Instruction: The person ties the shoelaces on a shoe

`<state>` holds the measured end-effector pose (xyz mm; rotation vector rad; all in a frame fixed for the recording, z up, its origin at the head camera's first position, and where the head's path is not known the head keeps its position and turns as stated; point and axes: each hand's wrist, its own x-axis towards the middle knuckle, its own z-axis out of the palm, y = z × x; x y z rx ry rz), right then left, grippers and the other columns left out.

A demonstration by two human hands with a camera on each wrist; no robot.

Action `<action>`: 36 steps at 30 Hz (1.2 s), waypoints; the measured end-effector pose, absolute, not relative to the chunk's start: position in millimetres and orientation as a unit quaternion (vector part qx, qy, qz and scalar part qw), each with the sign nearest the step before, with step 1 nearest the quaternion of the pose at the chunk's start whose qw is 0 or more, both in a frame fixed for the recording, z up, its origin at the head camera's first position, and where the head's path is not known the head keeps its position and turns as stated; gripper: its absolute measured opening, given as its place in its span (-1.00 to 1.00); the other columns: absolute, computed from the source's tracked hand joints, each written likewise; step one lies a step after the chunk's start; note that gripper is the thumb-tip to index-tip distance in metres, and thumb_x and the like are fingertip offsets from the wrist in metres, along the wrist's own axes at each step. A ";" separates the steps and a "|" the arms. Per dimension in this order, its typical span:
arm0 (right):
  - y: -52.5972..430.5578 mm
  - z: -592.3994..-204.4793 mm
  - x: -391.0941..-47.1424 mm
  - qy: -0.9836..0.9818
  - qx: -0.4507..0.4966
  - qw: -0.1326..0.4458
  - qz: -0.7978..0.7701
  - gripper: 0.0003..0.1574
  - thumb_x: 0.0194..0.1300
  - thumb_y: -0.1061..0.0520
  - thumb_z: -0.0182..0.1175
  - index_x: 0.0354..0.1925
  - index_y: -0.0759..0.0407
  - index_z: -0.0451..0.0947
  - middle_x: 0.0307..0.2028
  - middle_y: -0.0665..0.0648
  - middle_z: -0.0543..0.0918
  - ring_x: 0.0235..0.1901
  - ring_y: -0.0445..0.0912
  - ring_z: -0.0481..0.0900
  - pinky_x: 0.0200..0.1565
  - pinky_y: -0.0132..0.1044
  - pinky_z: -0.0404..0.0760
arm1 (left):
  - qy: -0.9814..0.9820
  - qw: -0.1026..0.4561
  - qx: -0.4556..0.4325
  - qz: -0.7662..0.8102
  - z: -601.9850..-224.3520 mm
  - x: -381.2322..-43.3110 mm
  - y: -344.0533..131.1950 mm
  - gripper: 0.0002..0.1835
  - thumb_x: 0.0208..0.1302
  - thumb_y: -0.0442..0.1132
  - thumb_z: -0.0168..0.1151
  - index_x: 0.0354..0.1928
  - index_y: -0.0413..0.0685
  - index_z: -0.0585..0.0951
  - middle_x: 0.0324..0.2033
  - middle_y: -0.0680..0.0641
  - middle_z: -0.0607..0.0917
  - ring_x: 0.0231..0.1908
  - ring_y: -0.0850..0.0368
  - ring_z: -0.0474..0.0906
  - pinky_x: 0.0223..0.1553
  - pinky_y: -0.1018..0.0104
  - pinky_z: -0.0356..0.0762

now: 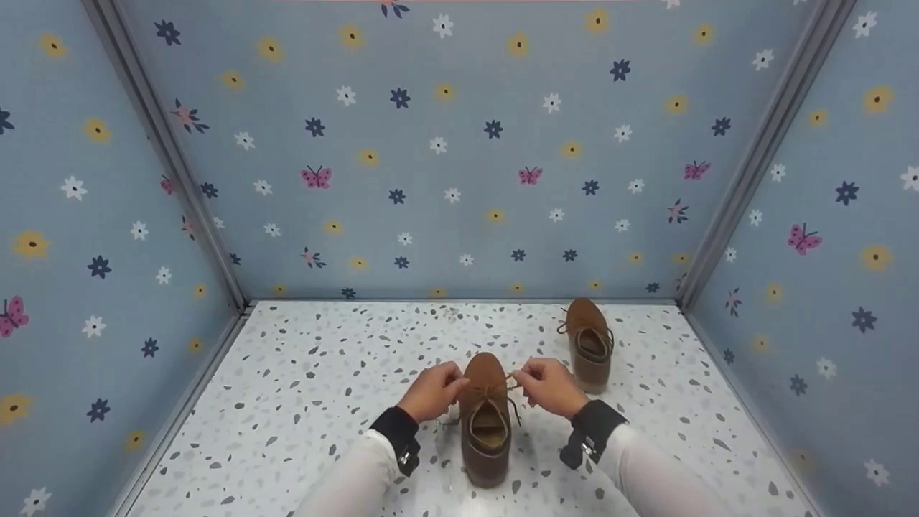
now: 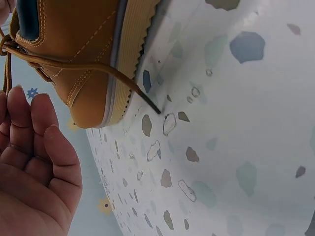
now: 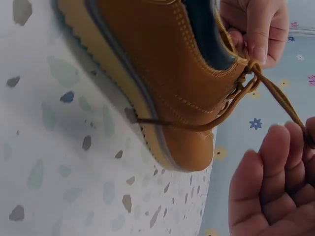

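A brown lace-up shoe stands on the floor between both hands, toe pointing away. At its left side, my left hand pinches part of the shoelace close to the knot; its fingertips run off the edge of the left wrist view. To the right, my right hand pinches a stretch of lace pulled out sideways from the knot. The right wrist view shows this doubled lace running taut from the knot to the right fingers. Loose lace ends hang down both sides of the shoe.
A second brown shoe with its laces hanging at the sides stands farther back on the right, near the wall. Speckled white flooring is bounded by blue flowered panels at the back and both sides.
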<state>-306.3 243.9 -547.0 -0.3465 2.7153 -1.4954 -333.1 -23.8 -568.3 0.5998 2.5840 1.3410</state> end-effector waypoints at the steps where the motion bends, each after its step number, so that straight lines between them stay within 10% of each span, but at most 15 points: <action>1: 244.8 -547.4 -306.3 0.875 -0.110 0.005 -0.472 -0.60 0.51 0.08 0.22 -0.41 0.35 0.58 -0.60 -0.06 0.54 -0.60 -0.20 0.57 -0.47 -0.36 0.58 | 0.867 0.083 0.201 0.448 -568.5 -333.1 -24.7 -0.77 0.56 -0.12 0.17 -0.29 -0.05 0.54 -0.45 0.02 0.64 -0.53 0.23 0.48 -0.48 0.36 0.46; 14: 252.2 -556.7 -303.2 0.925 -0.111 -0.087 -0.352 -0.46 0.43 0.13 0.27 -0.71 -0.06 0.43 -0.70 -0.19 0.40 -0.64 -0.29 0.33 -0.45 -0.40 0.35 | 0.885 0.055 0.226 0.404 -570.9 -333.5 -30.5 -0.76 0.56 -0.15 0.18 -0.35 -0.03 0.53 -0.52 0.10 0.58 -0.54 0.28 0.49 -0.44 0.36 0.44; 26: 254.3 -557.5 -304.4 0.938 -0.137 -0.079 -0.310 -0.70 0.29 0.16 0.39 -0.59 -0.01 0.68 -0.63 -0.13 0.67 -0.58 -0.32 0.48 -0.37 -0.38 0.51 | 0.890 0.059 0.219 0.396 -574.6 -335.6 -29.6 -0.78 0.56 -0.16 0.18 -0.34 -0.02 0.55 -0.55 0.13 0.54 -0.54 0.28 0.48 -0.46 0.37 0.42; 36: 253.9 -553.2 -305.2 0.946 -0.111 -0.068 -0.297 -0.43 0.47 0.06 0.23 -0.73 0.07 0.56 -0.75 -0.19 0.45 -0.69 -0.27 0.32 -0.52 -0.39 0.30 | 0.889 0.065 0.214 0.399 -572.1 -334.5 -29.6 -0.77 0.55 -0.15 0.18 -0.34 -0.04 0.57 -0.57 0.12 0.54 -0.54 0.26 0.48 -0.46 0.36 0.42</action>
